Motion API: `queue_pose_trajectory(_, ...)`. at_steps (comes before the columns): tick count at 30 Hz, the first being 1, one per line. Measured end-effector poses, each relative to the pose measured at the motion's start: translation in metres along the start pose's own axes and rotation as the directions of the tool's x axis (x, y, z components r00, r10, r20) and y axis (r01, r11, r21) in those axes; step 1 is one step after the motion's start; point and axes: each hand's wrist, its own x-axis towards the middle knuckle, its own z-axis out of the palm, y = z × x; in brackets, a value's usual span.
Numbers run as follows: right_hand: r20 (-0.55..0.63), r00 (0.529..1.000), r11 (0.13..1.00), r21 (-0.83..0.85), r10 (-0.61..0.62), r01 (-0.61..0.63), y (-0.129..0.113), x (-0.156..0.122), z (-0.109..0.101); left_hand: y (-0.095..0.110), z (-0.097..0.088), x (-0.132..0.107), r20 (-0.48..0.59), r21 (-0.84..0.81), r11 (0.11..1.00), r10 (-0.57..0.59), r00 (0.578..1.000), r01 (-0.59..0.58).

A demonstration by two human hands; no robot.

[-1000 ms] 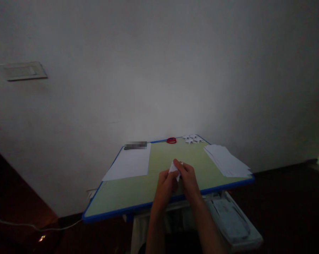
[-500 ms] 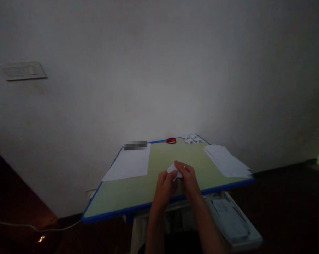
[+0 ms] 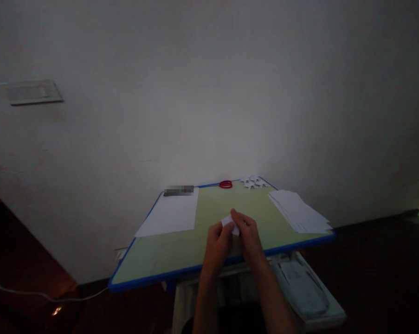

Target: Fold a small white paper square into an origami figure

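Hands: our left hand and right hand are both pinching the small white folded paper piece | Where: we are holding it just over the green blue-edged table, near the front | Step: folding, we think | Next: needing a steady pinch

Dim room: plain white wall with switch plate at left, dark floor, blue-edged green table against the wall, white cable on floor.
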Motion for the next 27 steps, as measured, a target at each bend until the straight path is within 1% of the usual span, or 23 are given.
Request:
queue_pose_trajectory(3,-0.002,1.0,1.0,0.008,-0.001,0.001,0.0002,0.0008,0.0002,0.0017,0.0003,0.0003,-0.002,0.074,0.995,0.069,0.998,-0.068)
queue_pose_trajectory(5,-0.026,1.0,1.0,0.007,-0.004,0.004,0.0009,0.0014,0.0003,0.0013,0.0006,0.0009,-0.003,0.09,0.993,0.078,0.997,-0.077)
queue_pose_trajectory(7,-0.023,1.0,1.0,-0.004,-0.007,0.007,0.0017,0.0014,0.0002,-0.0003,0.0004,0.0015,-0.009,0.05,0.997,0.063,0.998,-0.063)
queue_pose_trajectory(10,0.032,0.999,1.0,-0.009,0.005,-0.005,0.002,0.0,-0.0003,-0.003,-0.0008,0.0024,0.004,-0.076,0.997,0.024,1.0,-0.024)
queue_pose_trajectory(12,0.064,0.998,1.0,-0.002,0.015,-0.015,0.0014,-0.0013,-0.001,-0.0041,-0.0017,0.0027,0.019,-0.115,0.993,0.01,1.0,-0.008)
queue_pose_trajectory(14,0.071,0.997,1.0,0.005,0.027,-0.027,0.0011,-0.0019,-0.002,-0.0041,-0.0021,0.0029,0.009,-0.079,0.997,0.027,1.0,-0.026)
queue_pose_trajectory(17,0.04,0.998,0.999,0.022,0.038,-0.039,0.0023,-0.0006,-0.0031,-0.0027,-0.0013,0.0024,-0.016,0.044,0.996,0.074,0.997,-0.073)
queue_pose_trajectory(19,0.004,0.999,0.998,0.042,0.035,-0.036,0.004,0.001,-0.0032,-0.0014,-0.0003,0.0018,-0.001,0.103,0.991,0.085,0.996,-0.085)
queue_pose_trajectory(21,-0.016,0.999,0.998,0.061,0.033,-0.031,0.0053,0.0018,-0.0028,-0.0003,0.0005,0.0011,0.015,0.121,0.989,0.085,0.996,-0.086)
queue_pose_trajectory(23,-0.011,0.999,0.998,0.057,0.036,-0.036,0.0057,0.0015,-0.0024,0.0003,0.0007,0.0008,0.014,0.088,0.994,0.065,0.998,-0.066)
queue_pose_trajectory(27,0.019,0.998,0.998,0.017,0.066,-0.067,0.0037,-0.0013,-0.0025,0.0005,0.0,0.001,-0.035,-0.047,0.999,0.008,0.999,-0.009)
